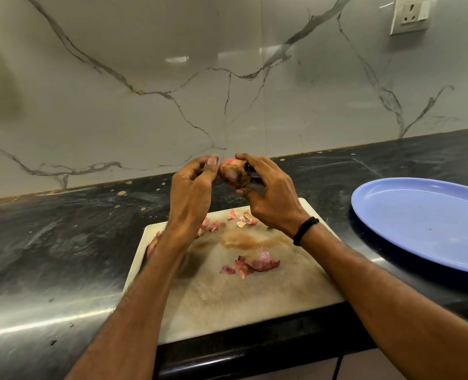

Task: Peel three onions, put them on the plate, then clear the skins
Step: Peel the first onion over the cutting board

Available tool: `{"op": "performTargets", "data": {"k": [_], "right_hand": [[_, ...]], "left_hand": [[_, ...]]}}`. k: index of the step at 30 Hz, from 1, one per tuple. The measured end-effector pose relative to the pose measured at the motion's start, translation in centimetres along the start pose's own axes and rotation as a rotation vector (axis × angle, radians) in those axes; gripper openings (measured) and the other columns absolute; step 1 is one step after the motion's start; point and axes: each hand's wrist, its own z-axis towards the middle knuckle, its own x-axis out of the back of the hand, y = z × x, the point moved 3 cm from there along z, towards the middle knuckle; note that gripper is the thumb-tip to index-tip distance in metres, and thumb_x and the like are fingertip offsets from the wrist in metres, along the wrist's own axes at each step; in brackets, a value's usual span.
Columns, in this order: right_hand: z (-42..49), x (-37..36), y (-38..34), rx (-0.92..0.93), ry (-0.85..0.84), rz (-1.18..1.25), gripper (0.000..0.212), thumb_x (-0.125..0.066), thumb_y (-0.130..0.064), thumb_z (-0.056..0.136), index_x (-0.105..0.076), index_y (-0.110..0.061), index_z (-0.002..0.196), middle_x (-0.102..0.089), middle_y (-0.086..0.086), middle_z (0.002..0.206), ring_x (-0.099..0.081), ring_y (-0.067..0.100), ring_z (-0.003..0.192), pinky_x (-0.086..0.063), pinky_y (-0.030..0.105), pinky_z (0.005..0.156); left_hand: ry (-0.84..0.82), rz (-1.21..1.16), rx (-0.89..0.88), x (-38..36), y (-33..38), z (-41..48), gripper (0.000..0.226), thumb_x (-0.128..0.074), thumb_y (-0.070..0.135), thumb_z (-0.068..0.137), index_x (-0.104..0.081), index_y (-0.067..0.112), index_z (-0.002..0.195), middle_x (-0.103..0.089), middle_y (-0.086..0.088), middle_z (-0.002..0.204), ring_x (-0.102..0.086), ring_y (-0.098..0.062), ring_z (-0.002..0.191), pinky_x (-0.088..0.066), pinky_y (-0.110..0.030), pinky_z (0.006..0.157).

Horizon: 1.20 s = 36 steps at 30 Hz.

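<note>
Counter: dark polished stone counter, glossy, pale flecks.
Board's left edge: pinkish rounded piece, mostly hidden behind the left forearm; onion or skin, cannot tell.
Left hand: left hand raised, fingers curled in beside the onion; whether they pinch a shred, cannot tell.
Onion: small round part-peeled red onion, in the air above the board's far edge. Judged light, firm, slick where bared; take the skin at the dry, dark end.
Right hand: right hand, fingers wrapped round the onion, gripping it.
Board: cream rectangular plastic cutting board, scuffed, brown-stained.
Skins: curled purple-pink papery skins on the board; brittle, near weightless.
Plate: round blue plastic plate, smooth, on the counter, well apart from the onion; no onions on it.
</note>
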Motion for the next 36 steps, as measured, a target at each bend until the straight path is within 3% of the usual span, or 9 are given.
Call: {"op": "performTargets", "data": {"k": [3, 8, 12, 16, 19, 25, 32, 36], "right_hand": [[-0.1, 0.0, -0.2, 0.007, -0.022, 0.015, 0.064, -0.076, -0.001, 0.074, -0.051, -0.007, 0.133, -0.06, 0.009, 0.122, -0.055, 0.011, 0.107, -0.043, 0.009, 0.096], [-0.1, 0.3, -0.6, -0.055, -0.003, 0.171, 0.06, -0.069, 0.012, 0.074, -0.043, -0.004, 0.126, -0.056, 0.004, 0.121, -0.06, 0.014, 0.108, -0.051, 0.015, 0.09], [0.1, 0.2, -0.3, -0.055, 0.015, 0.122, 0.052, -0.073, 0.004, 0.075, -0.047, -0.005, 0.119, -0.053, 0.009, 0.118, -0.059, 0.018, 0.102, -0.055, 0.024, 0.087], [0.0, 0.1, -0.3, -0.017, 0.051, 0.096, 0.044, -0.077, -0.013, 0.079, -0.052, -0.005, 0.114, -0.054, 0.01, 0.113, -0.06, 0.019, 0.097, -0.056, 0.029, 0.084], [0.1, 0.1, -0.3, -0.005, 0.084, 0.079, 0.039, -0.077, -0.014, 0.081, -0.055, -0.005, 0.112, -0.055, 0.01, 0.111, -0.061, 0.018, 0.096, -0.056, 0.028, 0.083], [0.2, 0.1, -0.2, 0.011, 0.102, 0.032, 0.03, -0.074, -0.009, 0.083, -0.059, -0.005, 0.109, -0.057, 0.01, 0.111, -0.059, 0.012, 0.093, -0.05, 0.012, 0.083], [0.1, 0.3, 0.0, 0.006, 0.117, -0.017, 0.023, -0.07, -0.003, 0.083, -0.062, -0.004, 0.105, -0.059, 0.009, 0.105, -0.054, 0.007, 0.088, -0.044, 0.005, 0.079], [0.2, 0.3, 0.2, 0.012, 0.112, -0.053, 0.018, -0.07, -0.004, 0.084, -0.063, -0.004, 0.1, -0.059, 0.008, 0.103, -0.053, 0.009, 0.087, -0.043, 0.004, 0.076]], "left_hand": [[-0.111, -0.053, 0.041, -0.5, 0.0, -0.2, 0.033, -0.045, 0.042, 0.104, -0.073, 0.025, 0.101, -0.073, 0.004, 0.097, -0.068, -0.007, 0.09, -0.054, -0.018, 0.077], [-0.159, -0.152, 0.125, -0.9, -0.7, 0.0, 0.026, -0.056, 0.024, 0.102, -0.066, 0.016, 0.125, -0.069, -0.002, 0.118, -0.069, -0.016, 0.106, -0.06, -0.029, 0.087], [-0.153, -0.254, 0.132, -0.8, -1.0, 0.3, 0.031, -0.059, 0.015, 0.098, -0.063, 0.013, 0.129, -0.065, -0.008, 0.124, -0.067, -0.023, 0.113, -0.059, -0.037, 0.092], [-0.144, -0.248, 0.09, -0.7, -1.2, 0.4, 0.044, -0.066, 0.023, 0.088, -0.062, 0.017, 0.132, -0.066, -0.013, 0.126, -0.068, -0.026, 0.114, -0.058, -0.046, 0.095], [-0.139, -0.227, 0.063, -0.8, -1.1, 0.4, 0.047, -0.068, 0.028, 0.081, -0.063, 0.025, 0.127, -0.062, -0.013, 0.132, -0.064, -0.029, 0.12, -0.058, -0.05, 0.094], [-0.135, -0.206, 0.051, -0.7, -1.5, 0.8, 0.039, -0.071, 0.007, 0.089, -0.067, 0.026, 0.123, -0.061, -0.008, 0.131, -0.062, -0.028, 0.121, -0.06, -0.049, 0.09], [-0.128, -0.133, 0.011, -0.9, -1.1, 0.3, 0.055, -0.078, 0.028, 0.07, -0.067, 0.023, 0.124, -0.062, -0.001, 0.128, -0.06, -0.02, 0.122, -0.061, -0.044, 0.089], [-0.112, -0.042, -0.029, -0.8, -1.5, 0.6, 0.05, -0.08, 0.014, 0.08, -0.066, 0.023, 0.127, -0.061, 0.002, 0.13, -0.058, -0.014, 0.121, -0.057, -0.044, 0.097]]}}
